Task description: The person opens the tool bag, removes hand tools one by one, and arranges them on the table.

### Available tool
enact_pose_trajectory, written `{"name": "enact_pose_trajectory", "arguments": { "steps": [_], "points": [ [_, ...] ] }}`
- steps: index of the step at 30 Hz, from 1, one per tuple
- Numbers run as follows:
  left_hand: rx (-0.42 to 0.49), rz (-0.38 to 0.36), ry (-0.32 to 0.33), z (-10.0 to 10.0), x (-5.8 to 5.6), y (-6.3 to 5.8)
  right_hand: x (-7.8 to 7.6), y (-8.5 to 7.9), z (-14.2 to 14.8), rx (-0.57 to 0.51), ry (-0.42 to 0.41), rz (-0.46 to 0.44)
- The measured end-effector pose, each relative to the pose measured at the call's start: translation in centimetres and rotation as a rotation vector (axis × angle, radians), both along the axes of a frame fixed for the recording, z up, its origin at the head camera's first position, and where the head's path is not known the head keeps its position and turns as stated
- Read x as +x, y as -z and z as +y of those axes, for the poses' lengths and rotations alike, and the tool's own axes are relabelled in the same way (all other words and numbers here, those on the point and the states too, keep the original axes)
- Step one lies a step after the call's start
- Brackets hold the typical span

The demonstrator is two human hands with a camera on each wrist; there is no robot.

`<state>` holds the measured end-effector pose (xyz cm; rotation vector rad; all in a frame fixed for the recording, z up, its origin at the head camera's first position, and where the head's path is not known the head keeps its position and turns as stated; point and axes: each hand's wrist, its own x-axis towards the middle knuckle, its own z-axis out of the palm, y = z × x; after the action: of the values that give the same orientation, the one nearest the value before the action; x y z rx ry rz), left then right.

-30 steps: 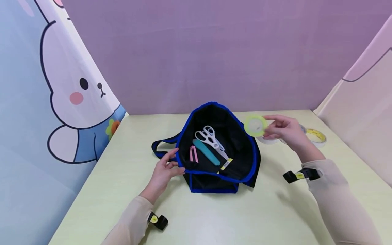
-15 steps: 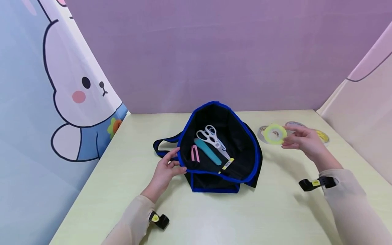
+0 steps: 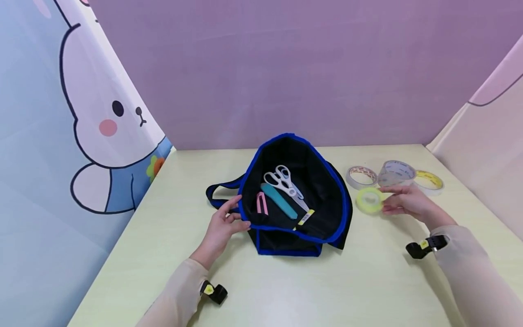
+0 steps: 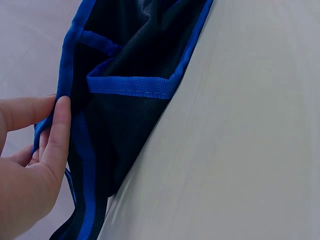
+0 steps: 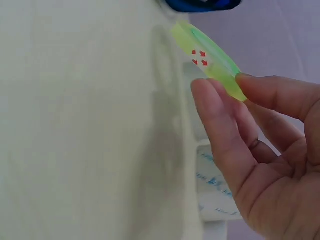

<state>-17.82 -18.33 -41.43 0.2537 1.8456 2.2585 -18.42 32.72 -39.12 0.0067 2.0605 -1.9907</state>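
My left hand [image 3: 218, 231] pinches the blue-edged rim of a black cloth bag [image 3: 323, 195], thumb on one side and fingers on the other, as the left wrist view shows too. Inside the open bag lie white scissors [image 3: 281, 181], a teal utility knife [image 3: 279, 201], a small pink tool [image 3: 262, 204] and a yellow-labelled strip [image 3: 306, 217]. To the right of the bag, my right hand [image 3: 412, 204] pinches a yellow-green tape roll [image 5: 210, 57] by its edge. In the right wrist view the roll hangs tilted above the table, its shadow apart from it.
Behind my right hand lie a clear tape roll with a printed core [image 3: 361, 176], a wide clear roll [image 3: 395, 172] and a roll with a yellow core [image 3: 429, 180]. The bag's strap [image 3: 212, 193] loops out to its left. A purple backdrop [image 3: 261, 72] rises behind the table.
My right hand has carried the yellow-green tape roll away from the bag's right rim, rightward and then down toward the table. My left hand keeps its hold on the rim.
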Motion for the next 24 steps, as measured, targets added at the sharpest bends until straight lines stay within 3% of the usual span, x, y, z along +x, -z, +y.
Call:
{"name": "enact_pose_trajectory", "arguments": {
  "steps": [12, 24],
  "points": [
    [-0.007, 0.004, -0.004, 0.0, 0.1, -0.1, -1.2, 0.9, 1.3, 0.149, -0.125, -0.169],
    [-0.004, 0.022, -0.004, 0.1, 0.1, -0.1, -1.7, 0.8, 0.8, 0.323, -0.095, -0.191]
  ]
}}
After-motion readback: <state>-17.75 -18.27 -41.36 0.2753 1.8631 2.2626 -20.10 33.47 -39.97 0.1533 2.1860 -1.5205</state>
